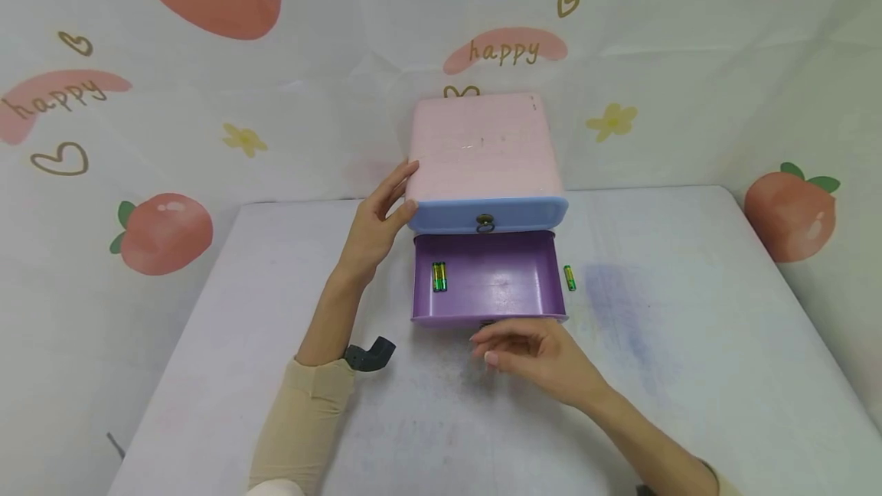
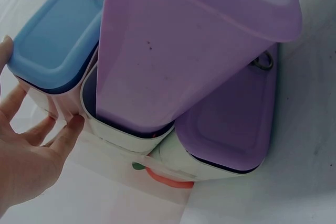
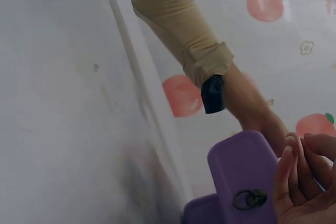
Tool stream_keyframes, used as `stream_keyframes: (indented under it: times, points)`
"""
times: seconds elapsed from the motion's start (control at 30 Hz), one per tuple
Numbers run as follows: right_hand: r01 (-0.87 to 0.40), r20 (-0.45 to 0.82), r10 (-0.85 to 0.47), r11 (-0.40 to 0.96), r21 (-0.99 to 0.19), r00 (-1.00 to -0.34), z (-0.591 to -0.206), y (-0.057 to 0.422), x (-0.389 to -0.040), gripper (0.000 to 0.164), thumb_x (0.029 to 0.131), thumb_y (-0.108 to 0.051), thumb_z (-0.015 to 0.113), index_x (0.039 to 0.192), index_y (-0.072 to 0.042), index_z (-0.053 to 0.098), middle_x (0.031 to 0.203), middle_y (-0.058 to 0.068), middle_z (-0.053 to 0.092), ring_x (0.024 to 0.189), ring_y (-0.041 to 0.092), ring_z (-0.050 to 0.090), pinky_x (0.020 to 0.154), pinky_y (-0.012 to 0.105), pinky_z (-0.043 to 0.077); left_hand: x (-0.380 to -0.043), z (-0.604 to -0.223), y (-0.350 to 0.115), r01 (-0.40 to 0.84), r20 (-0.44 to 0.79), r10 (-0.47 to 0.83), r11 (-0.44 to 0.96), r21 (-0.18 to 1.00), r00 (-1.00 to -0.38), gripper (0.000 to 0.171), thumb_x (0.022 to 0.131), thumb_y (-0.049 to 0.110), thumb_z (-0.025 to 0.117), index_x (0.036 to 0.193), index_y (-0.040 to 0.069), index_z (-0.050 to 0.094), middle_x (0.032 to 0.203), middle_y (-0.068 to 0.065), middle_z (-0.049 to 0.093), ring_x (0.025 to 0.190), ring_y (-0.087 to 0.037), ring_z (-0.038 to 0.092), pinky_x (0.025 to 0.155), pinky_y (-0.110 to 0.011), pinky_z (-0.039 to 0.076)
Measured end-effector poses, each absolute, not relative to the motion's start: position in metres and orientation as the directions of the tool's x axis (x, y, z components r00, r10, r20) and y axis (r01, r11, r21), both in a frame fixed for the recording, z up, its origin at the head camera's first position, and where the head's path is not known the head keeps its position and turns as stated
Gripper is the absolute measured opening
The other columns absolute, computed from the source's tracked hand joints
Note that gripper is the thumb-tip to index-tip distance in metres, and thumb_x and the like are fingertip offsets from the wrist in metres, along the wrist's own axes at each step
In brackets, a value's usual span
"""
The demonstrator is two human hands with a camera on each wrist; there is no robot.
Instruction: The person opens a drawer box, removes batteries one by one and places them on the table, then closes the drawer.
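Against the left hand (image 1: pixel 365 239), to its right, stands the pink box-shaped cabinet (image 1: pixel 482 151), with a blue rectangular drawer front (image 1: pixel 444 216) on the side facing the right hand (image 1: pixel 540 354). Beneath that, the purple rectangular drawer (image 1: pixel 506 289) juts out to near the right hand. Inside, towards the left hand, lie two green-and-gold cylindrical batteries (image 1: pixel 440 277); a third battery (image 1: pixel 570 278) lies right of the drawer on the white table (image 1: pixel 696 282).
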State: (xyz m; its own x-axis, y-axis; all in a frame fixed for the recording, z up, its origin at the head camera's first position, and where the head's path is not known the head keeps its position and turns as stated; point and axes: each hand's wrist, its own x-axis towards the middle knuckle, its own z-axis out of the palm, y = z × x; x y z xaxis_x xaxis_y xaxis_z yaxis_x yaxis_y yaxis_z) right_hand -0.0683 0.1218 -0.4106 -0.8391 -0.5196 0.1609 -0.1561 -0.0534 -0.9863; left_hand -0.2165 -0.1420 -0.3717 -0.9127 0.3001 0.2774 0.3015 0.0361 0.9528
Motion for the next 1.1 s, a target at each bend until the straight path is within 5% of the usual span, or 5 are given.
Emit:
stream_keyframes:
  times: [0.33,0.7,1.1]
  points:
    - [-0.194,0.17,-0.521,-0.009,-0.981,-0.836,-0.394,0.123,-0.08,0.02,0.094,-0.002,0.064,0.114,-0.003,0.071,0.099,0.007,0.075,0.073,0.018,0.068,0.061,0.031,0.057,-0.218,-0.372,-0.142,0.294,0.27,0.303,0.039,0.955,-0.914,0.052,0.101,0.02,0.06,0.15,0.021,0.046,0.16,0.009,0.03,0.143,-0.02,0.036,0.115,-0.047,0.031]
    - [-0.224,0.188,-0.533,0.004,-0.975,-0.825,-0.379,0.123,-0.096,0.021,0.093,0.002,0.064,0.114,0.005,0.068,0.098,0.01,0.074,0.08,0.019,0.068,0.069,0.032,0.058,-0.218,-0.371,-0.142,0.294,0.268,0.305,0.043,0.955,-0.914,0.053,0.1,0.025,0.063,0.15,0.023,0.047,0.159,0.011,0.031,0.142,-0.019,0.036,0.115,-0.048,0.032]
    - [-0.335,0.237,-0.532,0.093,-0.938,-0.813,-0.37,0.122,-0.115,0.022,0.093,-0.002,0.068,0.113,-0.008,0.073,0.098,0.01,0.075,0.083,0.029,0.07,0.076,0.031,0.057,-0.216,-0.371,-0.143,0.295,0.267,0.308,0.047,0.954,-0.913,0.054,0.099,0.029,0.063,0.15,0.023,0.046,0.16,0.009,0.03,0.143,-0.02,0.035,0.115,-0.048,0.031]
